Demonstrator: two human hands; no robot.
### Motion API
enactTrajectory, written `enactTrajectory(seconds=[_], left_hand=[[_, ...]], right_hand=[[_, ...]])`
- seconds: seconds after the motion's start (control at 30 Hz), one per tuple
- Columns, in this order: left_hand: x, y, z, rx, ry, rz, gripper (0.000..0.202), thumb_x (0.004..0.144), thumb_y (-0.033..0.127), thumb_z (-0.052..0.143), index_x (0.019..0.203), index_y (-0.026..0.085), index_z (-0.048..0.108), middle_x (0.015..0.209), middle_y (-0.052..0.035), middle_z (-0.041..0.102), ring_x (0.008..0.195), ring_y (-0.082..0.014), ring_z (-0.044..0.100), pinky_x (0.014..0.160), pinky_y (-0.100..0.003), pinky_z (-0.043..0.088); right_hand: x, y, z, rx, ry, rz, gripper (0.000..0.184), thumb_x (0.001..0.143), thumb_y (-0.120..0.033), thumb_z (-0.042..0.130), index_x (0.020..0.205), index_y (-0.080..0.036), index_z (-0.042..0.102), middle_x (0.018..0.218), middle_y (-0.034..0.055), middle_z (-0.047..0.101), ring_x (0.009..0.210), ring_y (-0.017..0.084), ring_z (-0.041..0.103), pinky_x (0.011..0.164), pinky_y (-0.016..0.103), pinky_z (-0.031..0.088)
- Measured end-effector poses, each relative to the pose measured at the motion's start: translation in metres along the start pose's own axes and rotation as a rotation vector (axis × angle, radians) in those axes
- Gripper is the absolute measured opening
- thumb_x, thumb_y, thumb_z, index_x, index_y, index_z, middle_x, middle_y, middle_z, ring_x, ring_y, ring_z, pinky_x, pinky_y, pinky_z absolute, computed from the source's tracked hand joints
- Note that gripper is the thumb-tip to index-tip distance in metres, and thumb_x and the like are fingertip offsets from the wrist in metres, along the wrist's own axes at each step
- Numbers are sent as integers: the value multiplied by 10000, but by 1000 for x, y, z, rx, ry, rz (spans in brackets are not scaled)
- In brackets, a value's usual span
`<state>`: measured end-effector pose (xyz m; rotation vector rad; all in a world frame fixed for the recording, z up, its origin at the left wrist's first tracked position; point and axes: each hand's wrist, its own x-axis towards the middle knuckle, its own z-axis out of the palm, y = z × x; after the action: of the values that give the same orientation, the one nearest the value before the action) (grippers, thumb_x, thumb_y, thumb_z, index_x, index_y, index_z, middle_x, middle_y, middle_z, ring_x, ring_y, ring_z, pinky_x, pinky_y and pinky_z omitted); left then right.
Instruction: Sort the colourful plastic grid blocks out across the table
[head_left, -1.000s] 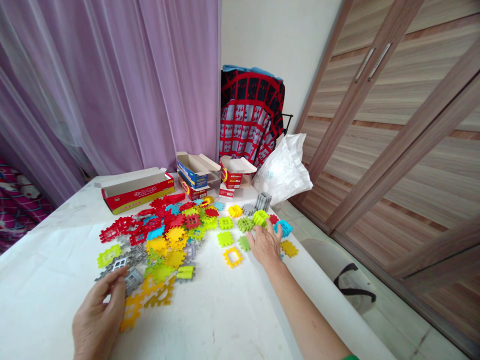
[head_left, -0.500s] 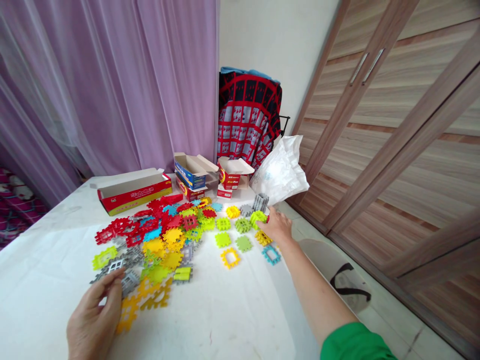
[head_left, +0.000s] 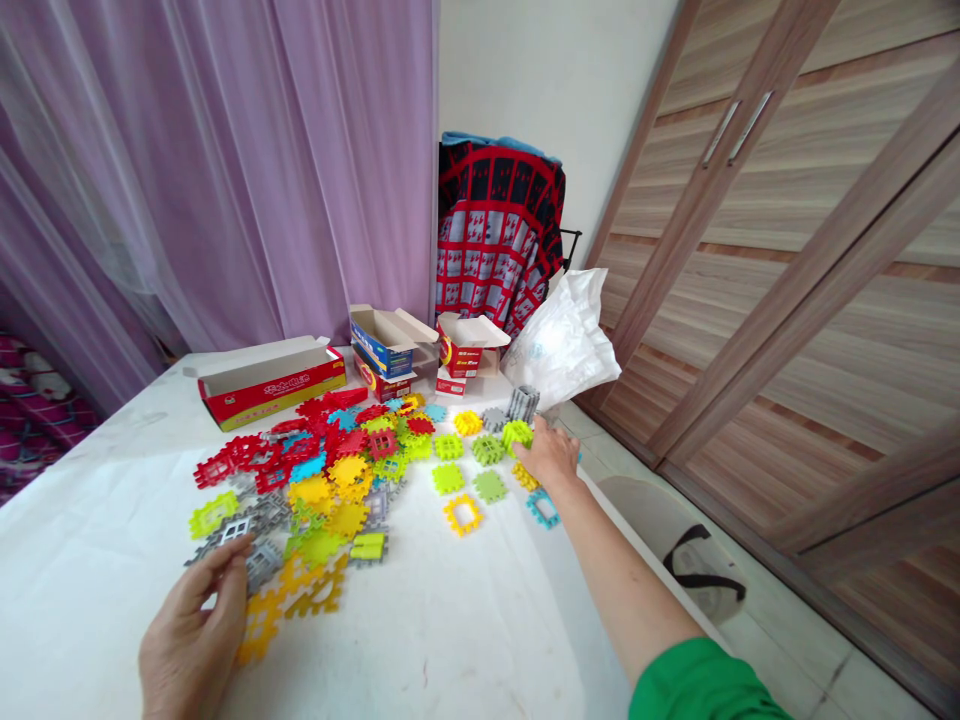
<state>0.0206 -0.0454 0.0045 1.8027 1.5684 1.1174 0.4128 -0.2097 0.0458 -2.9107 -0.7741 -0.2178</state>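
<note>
My left hand point(head_left: 196, 625) is at the near left, thumb and forefinger pinched together beside the grey notched building pieces point(head_left: 264, 562). Whatever the pinch holds is hidden. Yellow-orange pieces point(head_left: 262, 625) lie beside its thumb. At the table's right side, my right hand point(head_left: 550, 455) curls its fingers down, with the thumb near a bright green stack point(head_left: 517, 436). A sliver of blue point(head_left: 579, 457) shows by its fingertips; what they grip is hidden. A yellow-brown stack point(head_left: 526, 477) is partly behind this hand, and a blue square frame point(head_left: 543, 509) lies below it.
A mixed heap of building pieces point(head_left: 349, 470) covers the left-middle. Sorted pieces include a yellow frame point(head_left: 453, 523) and a grey stack point(head_left: 523, 402). Behind stand a red box point(head_left: 274, 392), a blue box point(head_left: 382, 348) and a white bag point(head_left: 566, 335). The table's right edge is near my right forearm.
The view has shifted slightly. My right hand has moved a little, and a sliver of blue now shows by its fingertips. My left hand keeps its pinch by the grey pieces.
</note>
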Motion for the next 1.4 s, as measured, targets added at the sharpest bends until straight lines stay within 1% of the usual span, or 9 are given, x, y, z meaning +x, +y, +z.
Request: enactTrajectory(seconds=[0.37, 0.7, 0.8, 0.9, 0.97, 1.03, 1.1, 1.27, 1.4], left_hand=[[0, 1, -1, 2, -14, 8, 379, 714, 505, 491, 937, 279, 698, 913, -20, 729, 763, -217, 654, 641, -326, 518], [-1, 3, -3, -3, 15, 36, 351, 723, 497, 502, 919, 286, 702, 894, -7, 744, 739, -205, 663, 624, -313, 523], [-1, 1, -2, -12, 32, 54, 340, 726, 495, 508, 913, 286, 702, 891, -7, 747, 726, -197, 663, 617, -306, 523], [0, 0, -2, -27, 27, 63, 328, 739, 486, 509, 912, 282, 699, 911, -19, 750, 736, -199, 665, 616, -307, 524], [0, -1, -2, -26, 19, 58, 339, 743, 488, 506, 920, 275, 702, 921, -27, 749, 736, -200, 663, 614, -307, 523], [1, -4, 0, -17, 21, 51, 363, 734, 496, 505, 932, 269, 707, 915, -27, 748, 727, -198, 659, 610, -304, 518], [3, -8, 2, -12, 34, 56, 379, 721, 500, 508, 939, 268, 713, 903, -20, 749, 723, -195, 659, 600, -294, 509], [3, -18, 7, -67, 60, 92, 366, 732, 482, 512, 931, 256, 720, 909, -24, 758, 749, -185, 674, 592, -262, 498], [2, -23, 8, -82, 72, 135, 353, 761, 485, 512, 931, 252, 715, 930, -37, 762, 801, -196, 687, 719, -296, 531]], right_hand=[[2, 2, -2, -20, -24, -33, 464, 865, -426, 554, 1259, -181, 548, 1143, 172, 682, 1142, 315, 563, 897, 441, 361], [0, 2, -6, 9, -4, -20, 516, 835, -433, 593, 1282, -177, 558, 1152, 175, 681, 1143, 329, 562, 903, 459, 385], [-2, 11, -15, 174, 147, -19, 439, 861, -375, 551, 1255, -184, 594, 1186, 143, 681, 1139, 307, 571, 932, 435, 402], [-14, 21, -18, 516, 386, -9, 379, 900, -321, 436, 1170, -160, 648, 1181, 120, 694, 1095, 248, 612, 945, 357, 437], [-29, 23, -11, 726, 510, 21, 398, 914, -344, 388, 1102, -144, 675, 1125, 127, 714, 1036, 232, 644, 909, 326, 473], [-51, 17, 4, 844, 562, 25, 402, 915, -385, 392, 1033, -151, 697, 1031, 125, 738, 946, 231, 673, 834, 322, 513], [-75, 5, 20, 890, 545, -74, 359, 911, -388, 429, 973, -172, 708, 932, 105, 751, 819, 213, 691, 728, 302, 539], [-124, -36, 39, 845, 493, -601, 240, 913, -197, 460, 909, -223, 699, 825, 38, 747, 733, 148, 698, 656, 230, 549], [-142, -54, 36, 875, 477, -760, 241, 903, -127, 462, 952, -222, 678, 809, 25, 736, 738, 141, 702, 694, 229, 557]])
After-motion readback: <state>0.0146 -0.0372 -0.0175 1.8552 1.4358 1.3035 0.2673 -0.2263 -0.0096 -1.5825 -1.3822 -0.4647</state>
